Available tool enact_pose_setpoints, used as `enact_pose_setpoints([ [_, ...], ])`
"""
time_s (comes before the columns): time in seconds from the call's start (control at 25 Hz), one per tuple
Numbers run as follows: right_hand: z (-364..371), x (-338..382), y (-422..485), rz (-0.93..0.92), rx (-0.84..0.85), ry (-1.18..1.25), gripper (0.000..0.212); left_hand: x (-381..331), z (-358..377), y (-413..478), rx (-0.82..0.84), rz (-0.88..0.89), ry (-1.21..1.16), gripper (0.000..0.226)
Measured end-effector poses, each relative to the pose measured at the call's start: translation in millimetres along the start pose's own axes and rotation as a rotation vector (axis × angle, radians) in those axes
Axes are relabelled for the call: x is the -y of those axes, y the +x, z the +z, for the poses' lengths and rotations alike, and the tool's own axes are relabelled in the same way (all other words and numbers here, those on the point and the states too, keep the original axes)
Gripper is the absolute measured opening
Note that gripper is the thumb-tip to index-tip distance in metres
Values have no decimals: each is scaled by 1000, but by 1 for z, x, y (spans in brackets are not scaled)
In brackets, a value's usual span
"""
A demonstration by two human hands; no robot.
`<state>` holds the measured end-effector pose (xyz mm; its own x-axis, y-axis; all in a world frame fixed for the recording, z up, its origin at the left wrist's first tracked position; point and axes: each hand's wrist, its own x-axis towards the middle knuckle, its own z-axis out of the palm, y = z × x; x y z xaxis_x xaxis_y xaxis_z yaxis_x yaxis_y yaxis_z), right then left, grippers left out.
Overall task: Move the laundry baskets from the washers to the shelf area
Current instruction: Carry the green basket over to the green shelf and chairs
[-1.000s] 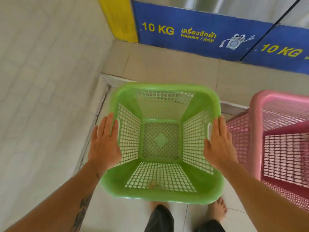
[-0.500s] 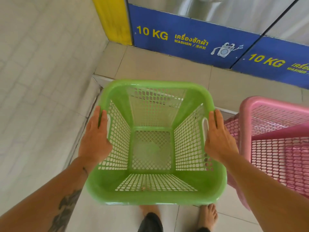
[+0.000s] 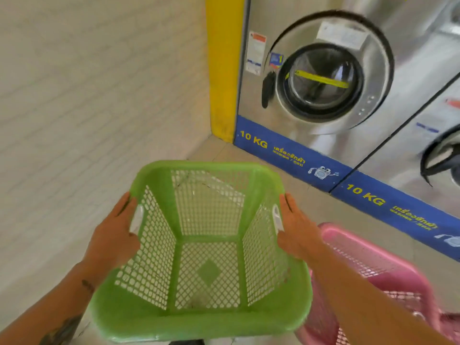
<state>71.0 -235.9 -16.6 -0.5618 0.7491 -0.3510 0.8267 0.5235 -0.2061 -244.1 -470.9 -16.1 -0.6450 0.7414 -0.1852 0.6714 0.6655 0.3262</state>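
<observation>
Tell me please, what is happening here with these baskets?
A person holds an empty green basket by its two side handles, left hand on one and right hand on the other, in front of a steel washer marked 10 KG. A pink basket waits beside it, on the person's right.

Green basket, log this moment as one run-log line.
green basket: empty, held at both side handles | left hand: gripping | right hand: gripping | pink basket: at right, untouched | washer: ahead, door shut

Laundromat: row of steel washers [image 3: 321, 80], "10 KG" labels [image 3: 254, 140].
</observation>
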Motion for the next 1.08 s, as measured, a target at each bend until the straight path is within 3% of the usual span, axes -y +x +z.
enact_pose_setpoints([
  [0.2,-74,28,-35,-383,-64,-31,96,-13,-79,-148,-192,-224,7,93],
  [0.52,-103,100,-156,-786,-6,-127,96,-33,-96,-413,-431,-593,-129,97],
  [0.84,-36,214,-327,-1123,104,-241,94,-10,-67,-671,-597,-928,-154,95],
  [1.08,42,288,-526,-1333,146,-248,93,10,-48,-897,-687,-1136,-99,88],
])
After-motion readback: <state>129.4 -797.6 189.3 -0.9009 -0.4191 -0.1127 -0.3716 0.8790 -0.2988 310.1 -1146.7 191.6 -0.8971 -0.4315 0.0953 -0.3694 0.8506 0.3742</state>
